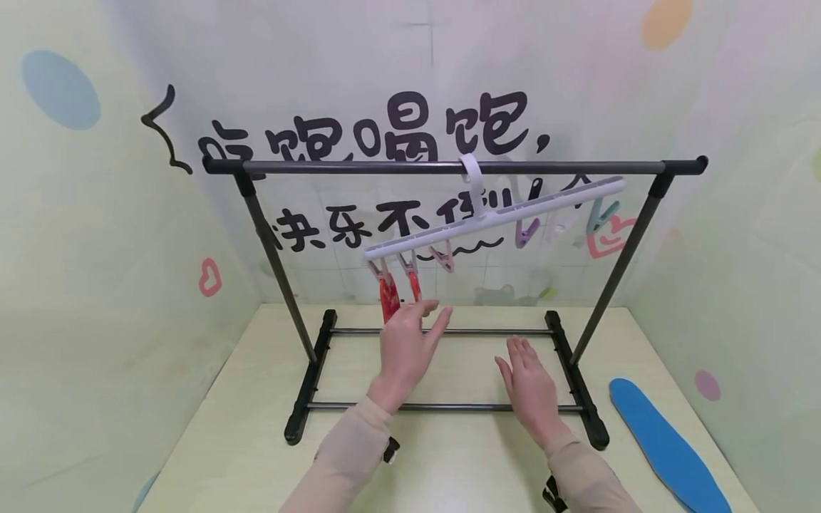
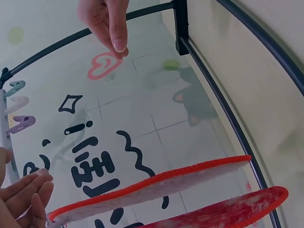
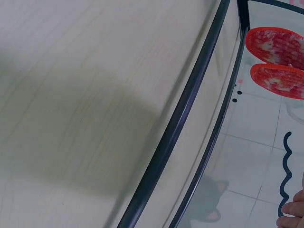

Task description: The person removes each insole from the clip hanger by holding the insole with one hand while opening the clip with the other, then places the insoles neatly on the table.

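Two red insoles (image 1: 388, 298) hang from clips at the low left end of a tilted lavender clip hanger (image 1: 494, 219). Their long red-edged shapes show in the left wrist view as a pale-sided insole (image 2: 156, 186) and a red mottled insole (image 2: 228, 206). Just in front of them is my left hand (image 1: 407, 345), its fingers loosely bent with nothing held; it partly hides the insoles in the head view. My right hand (image 1: 532, 388) hovers over the rack's base at the right, fingers extended and holding nothing.
A black rack (image 1: 359, 168) carries the hanger on its top bar. Other clips hang along it: pink (image 1: 442, 258), purple (image 1: 527, 233) and teal (image 1: 601, 216). A blue insole (image 1: 670, 445) lies on the table (image 1: 449, 470) to the right of the rack's foot.
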`<action>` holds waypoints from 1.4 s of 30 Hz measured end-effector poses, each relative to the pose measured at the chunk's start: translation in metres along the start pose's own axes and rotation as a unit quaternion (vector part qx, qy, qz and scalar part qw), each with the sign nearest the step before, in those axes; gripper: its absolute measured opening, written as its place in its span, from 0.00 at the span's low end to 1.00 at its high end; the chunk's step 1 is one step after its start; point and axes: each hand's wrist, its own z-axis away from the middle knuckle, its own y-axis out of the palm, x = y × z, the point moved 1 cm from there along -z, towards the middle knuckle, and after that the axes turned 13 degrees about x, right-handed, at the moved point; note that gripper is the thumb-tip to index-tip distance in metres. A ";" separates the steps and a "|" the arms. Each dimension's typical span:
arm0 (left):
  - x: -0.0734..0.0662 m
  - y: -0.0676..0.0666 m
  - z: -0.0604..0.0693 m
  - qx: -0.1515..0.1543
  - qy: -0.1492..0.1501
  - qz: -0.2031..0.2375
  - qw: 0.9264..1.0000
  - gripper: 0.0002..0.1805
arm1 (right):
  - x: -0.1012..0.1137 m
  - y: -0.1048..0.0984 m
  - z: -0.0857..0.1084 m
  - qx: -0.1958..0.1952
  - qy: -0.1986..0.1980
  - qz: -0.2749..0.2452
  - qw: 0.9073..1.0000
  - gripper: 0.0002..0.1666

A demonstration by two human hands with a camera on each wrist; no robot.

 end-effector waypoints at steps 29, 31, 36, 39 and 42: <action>0.034 -0.041 -0.029 -0.058 -0.041 -0.025 0.997 0.19 | 0.061 0.025 -0.043 0.044 -0.049 -0.004 0.998 0.29; 0.035 -0.043 -0.030 -0.056 -0.045 -0.024 0.997 0.19 | 0.066 0.026 -0.047 0.049 -0.049 -0.009 0.998 0.30; 0.038 -0.045 -0.035 -0.059 -0.044 -0.025 0.997 0.20 | 0.076 0.029 -0.056 0.072 -0.043 -0.020 0.996 0.32; 0.039 -0.046 -0.037 -0.061 -0.044 -0.028 0.997 0.20 | 0.082 0.031 -0.060 0.087 -0.035 -0.029 0.995 0.33; 0.040 -0.046 -0.039 -0.058 -0.047 -0.027 0.997 0.20 | 0.086 0.033 -0.062 0.095 -0.030 -0.035 0.994 0.34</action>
